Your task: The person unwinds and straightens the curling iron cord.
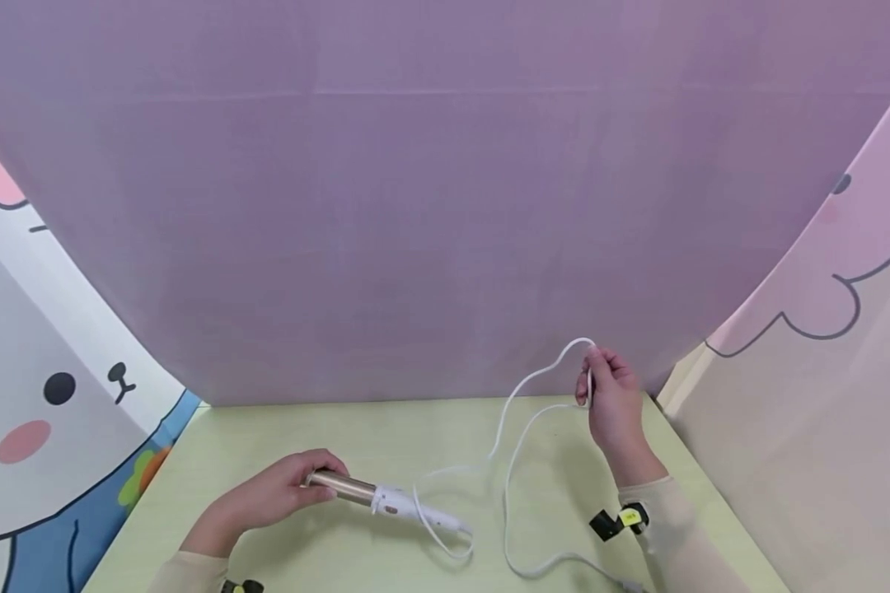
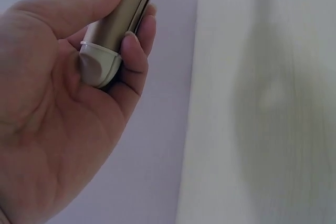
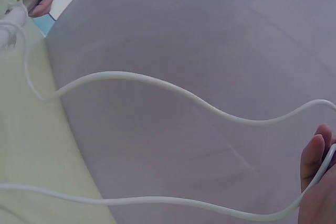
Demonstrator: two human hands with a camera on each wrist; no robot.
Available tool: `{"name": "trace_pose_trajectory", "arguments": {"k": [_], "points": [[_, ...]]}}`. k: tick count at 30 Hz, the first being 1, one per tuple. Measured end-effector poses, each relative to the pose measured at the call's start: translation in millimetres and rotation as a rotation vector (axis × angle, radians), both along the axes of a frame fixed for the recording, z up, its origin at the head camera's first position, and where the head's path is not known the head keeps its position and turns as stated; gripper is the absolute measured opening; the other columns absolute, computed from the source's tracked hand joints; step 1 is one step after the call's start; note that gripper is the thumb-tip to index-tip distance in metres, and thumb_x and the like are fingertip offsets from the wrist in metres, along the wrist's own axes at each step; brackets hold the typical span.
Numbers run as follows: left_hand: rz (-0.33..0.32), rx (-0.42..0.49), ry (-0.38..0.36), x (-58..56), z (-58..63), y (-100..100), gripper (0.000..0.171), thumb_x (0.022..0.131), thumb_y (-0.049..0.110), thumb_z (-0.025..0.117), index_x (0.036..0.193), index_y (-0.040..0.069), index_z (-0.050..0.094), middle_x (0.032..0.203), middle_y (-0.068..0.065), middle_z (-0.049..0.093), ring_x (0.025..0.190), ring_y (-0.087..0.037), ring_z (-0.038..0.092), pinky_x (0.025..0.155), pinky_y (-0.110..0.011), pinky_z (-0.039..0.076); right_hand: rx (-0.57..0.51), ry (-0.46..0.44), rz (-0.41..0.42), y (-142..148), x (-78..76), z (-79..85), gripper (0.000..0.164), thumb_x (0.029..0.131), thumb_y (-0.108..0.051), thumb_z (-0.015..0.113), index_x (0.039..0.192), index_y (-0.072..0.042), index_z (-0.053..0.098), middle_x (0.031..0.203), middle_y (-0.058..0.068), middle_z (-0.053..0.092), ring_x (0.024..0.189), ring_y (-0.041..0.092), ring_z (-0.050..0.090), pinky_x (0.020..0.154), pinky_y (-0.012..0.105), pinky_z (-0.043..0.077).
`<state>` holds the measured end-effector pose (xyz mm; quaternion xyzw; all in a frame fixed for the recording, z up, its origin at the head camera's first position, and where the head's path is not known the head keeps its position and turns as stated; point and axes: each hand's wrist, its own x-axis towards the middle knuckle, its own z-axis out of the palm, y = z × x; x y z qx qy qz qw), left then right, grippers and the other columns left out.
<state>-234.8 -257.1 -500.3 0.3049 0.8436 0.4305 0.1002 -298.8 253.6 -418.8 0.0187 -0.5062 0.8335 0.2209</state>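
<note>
My left hand (image 1: 274,492) grips the gold barrel of a curling iron (image 1: 358,490), thumb on one side and fingers on the other. In the left wrist view, the barrel's pale end cap (image 2: 100,64) sits in front of the palm. The iron's white handle (image 1: 408,504) points right, over the table. A loop of its white cord crosses the handle. My right hand (image 1: 614,403), raised at the table's far right, holds the white cord (image 3: 115,75) between thumb and fingers. From there one stretch runs to the iron and another drops toward the front edge.
The pale yellow-green table (image 1: 267,428) lies below both hands. Behind it hangs a purple cloth backdrop (image 1: 445,247). Cartoon-printed cloths (image 1: 81,329) stand at the left and right sides. What looks like the cord's plug (image 1: 630,585) is cut off at the bottom of the head view.
</note>
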Motion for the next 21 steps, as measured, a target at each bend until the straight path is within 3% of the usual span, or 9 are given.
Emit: {"name": "trace_pose_trajectory", "arguments": {"k": [10, 21], "points": [[0.184, -0.023, 0.071, -9.0, -5.8, -12, 0.020, 0.109, 0.023, 0.073, 0.128, 0.016, 0.071, 0.113, 0.005, 0.070, 0.096, -0.011, 0.060, 0.082, -0.031, 0.049, -0.050, 0.052, -0.003, 9, 8.0, 7.2, 0.021, 0.114, -0.005, 0.060, 0.093, -0.005, 0.059, 0.079, 0.003, 0.061, 0.047, 0.012, 0.051, 0.043, 0.022, 0.042], [0.477, 0.037, 0.223, -14.7, -6.9, -25, 0.025, 0.108, 0.015, 0.074, 0.132, 0.008, 0.071, 0.109, 0.000, 0.070, 0.090, -0.015, 0.057, 0.078, -0.032, 0.048, 0.105, 0.067, 0.145, 17, 20.6, -1.6, 0.024, 0.114, -0.006, 0.061, 0.090, -0.006, 0.062, 0.073, 0.003, 0.062, 0.048, 0.010, 0.053, 0.043, 0.021, 0.043]]}}
